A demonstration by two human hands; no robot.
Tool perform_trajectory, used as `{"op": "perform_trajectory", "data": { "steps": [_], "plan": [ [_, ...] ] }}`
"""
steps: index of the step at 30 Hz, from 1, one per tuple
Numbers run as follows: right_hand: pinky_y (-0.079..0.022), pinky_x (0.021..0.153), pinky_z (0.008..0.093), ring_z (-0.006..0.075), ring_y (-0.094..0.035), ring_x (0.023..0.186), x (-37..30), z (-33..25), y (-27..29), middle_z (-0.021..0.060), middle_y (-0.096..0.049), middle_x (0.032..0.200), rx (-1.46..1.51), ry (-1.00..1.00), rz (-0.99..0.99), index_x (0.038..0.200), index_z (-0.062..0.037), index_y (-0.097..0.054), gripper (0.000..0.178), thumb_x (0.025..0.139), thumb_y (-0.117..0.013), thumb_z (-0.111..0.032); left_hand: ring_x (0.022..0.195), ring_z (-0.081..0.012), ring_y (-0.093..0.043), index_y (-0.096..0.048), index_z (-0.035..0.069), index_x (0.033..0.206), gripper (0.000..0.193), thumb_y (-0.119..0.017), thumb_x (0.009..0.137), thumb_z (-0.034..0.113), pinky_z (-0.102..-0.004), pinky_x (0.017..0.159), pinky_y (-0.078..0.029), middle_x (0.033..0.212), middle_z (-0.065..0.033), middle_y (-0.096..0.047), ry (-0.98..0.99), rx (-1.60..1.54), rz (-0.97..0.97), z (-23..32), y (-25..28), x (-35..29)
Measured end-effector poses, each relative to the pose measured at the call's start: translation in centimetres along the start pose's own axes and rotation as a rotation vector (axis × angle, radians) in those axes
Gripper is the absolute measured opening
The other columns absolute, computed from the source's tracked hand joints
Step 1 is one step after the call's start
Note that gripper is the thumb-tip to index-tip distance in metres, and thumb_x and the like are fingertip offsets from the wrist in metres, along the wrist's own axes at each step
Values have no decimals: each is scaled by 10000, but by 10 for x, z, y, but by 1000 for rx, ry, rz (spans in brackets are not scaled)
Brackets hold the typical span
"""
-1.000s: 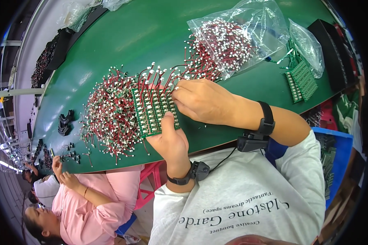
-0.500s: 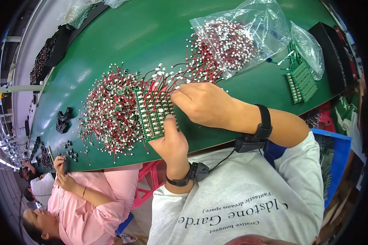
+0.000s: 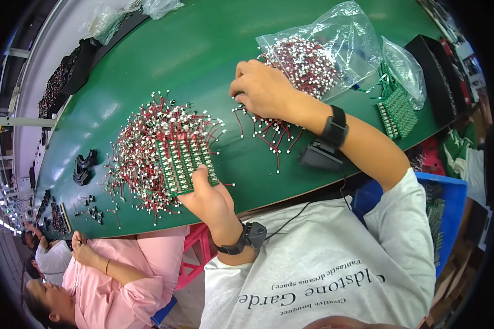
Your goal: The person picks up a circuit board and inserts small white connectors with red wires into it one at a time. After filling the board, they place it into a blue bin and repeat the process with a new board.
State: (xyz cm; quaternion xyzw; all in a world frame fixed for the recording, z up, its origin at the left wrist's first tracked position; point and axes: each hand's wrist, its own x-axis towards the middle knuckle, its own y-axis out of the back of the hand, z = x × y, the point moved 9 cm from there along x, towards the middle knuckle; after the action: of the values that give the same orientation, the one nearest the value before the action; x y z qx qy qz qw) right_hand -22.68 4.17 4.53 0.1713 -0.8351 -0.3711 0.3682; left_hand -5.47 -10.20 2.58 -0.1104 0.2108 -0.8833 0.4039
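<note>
Left hand pinches the green circuit board steady, while right hand, fingers curled, gathers loose red wire leads; best picked singly to avoid tangling.

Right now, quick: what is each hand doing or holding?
Left hand: closed on the edge of the green circuit board.
Right hand: fingers curled down among loose red wires; grip hidden, cannot tell.

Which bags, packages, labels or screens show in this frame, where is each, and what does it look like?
Clear plastic bag: far right of the green table, crumpled, open, full of red-wired white connectors; the right hand rests at its mouth.
Smaller clear bag: right of it, over green circuit boards.
Crumpled clear bags: far table edge, top left.
Black trays: right table end.
No screens visible.
</note>
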Motion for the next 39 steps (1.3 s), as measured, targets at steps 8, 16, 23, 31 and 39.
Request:
{"op": "perform_trajectory", "data": {
  "steps": [8, 16, 23, 31, 39],
  "plan": [
    [-493, 734, 384, 305, -600, 806, 3, -13, 13, 129, -610, 848, 359, 51, -34, 955, -1, -621, 126, 844, -632, -58, 986, -207, -621, -508, -67, 1245, 455, -463, 801, -156, -348, 867, -514, 1152, -132, -604, 35, -81, -17, -3, 1, 4],
    [-487, 598, 340, 252, -623, 689, -22, -60, 28, 112, -626, 803, 555, 133, -81, 909, 6, -635, 94, 852, -670, -60, 979, -185, -608, -510, -53, 1247, 446, -456, 813, -144, -336, 865, -505, 1143, -121, -602, 58, -110, -57, -9, -17, 0],
    [-469, 560, 346, 243, -579, 618, -31, -81, 36, 94, -581, 754, 655, 137, -94, 863, -1, -608, 98, 841, -688, -54, 1001, -189, -602, -497, -46, 1262, 463, -452, 812, -149, -339, 852, -506, 1168, -126, -590, 20, -65, -78, -11, -17, 0],
    [-474, 571, 354, 261, -582, 658, -37, -70, 14, 113, -567, 792, 620, 120, -63, 876, 8, -588, 113, 792, -658, -21, 1098, -241, -595, -465, -62, 1298, 515, -449, 794, -169, -374, 961, -485, 1237, -156, -568, -5, -68, -149, -8, -33, -14],
    [-501, 598, 391, 320, -605, 698, -43, -74, 11, 127, -558, 786, 507, 131, -35, 838, 13, -571, 128, 752, -661, -15, 1035, -219, -620, -497, -77, 1249, 471, -473, 790, -177, -349, 925, -501, 1184, -146, -599, -19, -29, -172, -9, -35, -18]
  ]
}}
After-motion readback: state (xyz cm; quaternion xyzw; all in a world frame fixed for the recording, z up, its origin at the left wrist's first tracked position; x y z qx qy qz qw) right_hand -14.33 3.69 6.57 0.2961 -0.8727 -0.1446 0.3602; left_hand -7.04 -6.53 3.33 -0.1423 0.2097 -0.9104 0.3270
